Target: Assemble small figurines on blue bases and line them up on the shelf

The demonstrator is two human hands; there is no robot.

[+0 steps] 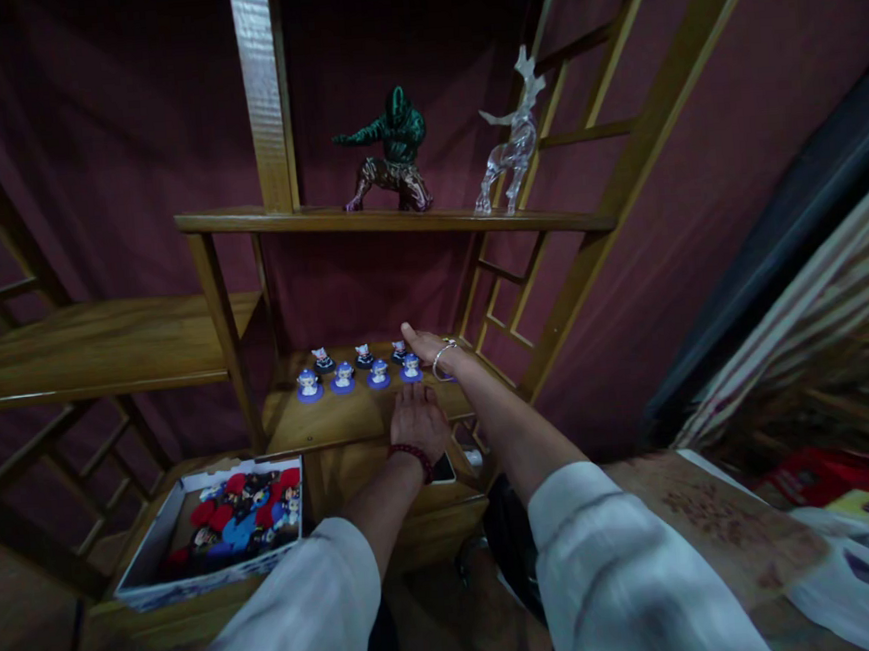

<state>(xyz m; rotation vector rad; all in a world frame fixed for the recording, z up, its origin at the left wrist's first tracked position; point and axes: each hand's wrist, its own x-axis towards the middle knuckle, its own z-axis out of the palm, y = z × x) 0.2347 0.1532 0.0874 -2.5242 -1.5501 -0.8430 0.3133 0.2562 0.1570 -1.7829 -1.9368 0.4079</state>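
Note:
Small figurines stand in two rows on the lower wooden shelf (329, 429). The front row has several white-and-purple figurines on purple bases, among them a left-end one (308, 384) and a right one (410, 367). Behind them are three dark-based figurines with pale heads, such as the middle one (363, 355). My left hand (418, 422) lies palm down at the shelf's front edge, fingers stretched out, just before the front row. My right hand (427, 344) reaches over the row's right end, beside the rightmost back figurine (398, 350); its thumb shows, but the other fingers are hidden. A purple base shows partly under my right wrist.
Above, the upper shelf (396, 218) bears a green crouching statue (399, 148) and a clear deer statue (509, 149). An open box (135, 580) of red, blue and black figures sits lower left. A phone-like object (443, 468) lies under my left wrist.

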